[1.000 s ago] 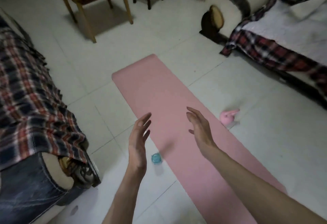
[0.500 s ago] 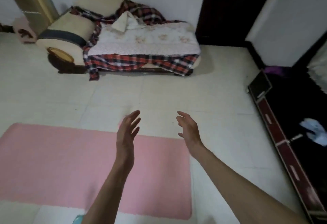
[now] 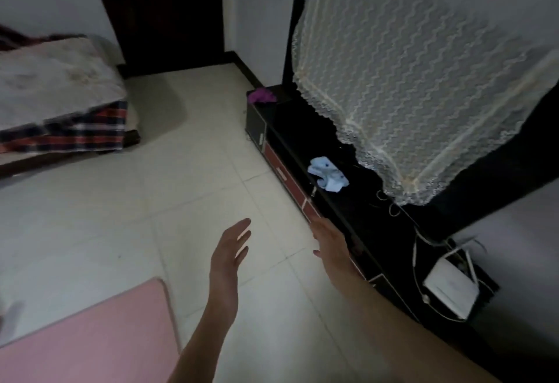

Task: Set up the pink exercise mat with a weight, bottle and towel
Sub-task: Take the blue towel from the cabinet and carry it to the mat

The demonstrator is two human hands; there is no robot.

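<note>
Fetch step, likely the towel — both hands empty, left hand point(image 3: 230, 257) and right hand point(image 3: 331, 248) with fingers apart. One light-blue towel point(image 3: 328, 174) lies crumpled on the dark low cabinet point(image 3: 284, 140); one pink mat point(image 3: 90, 340) corner on the floor. Next: reach right, pinch cloth. Weight, bottle — unseen.

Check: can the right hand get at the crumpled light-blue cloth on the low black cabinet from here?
Probably yes, with a further reach. The right hand is open and empty at the low black cabinet's front edge; the crumpled light-blue cloth lies uncovered farther along, clear of the hanging lace cover.
</note>
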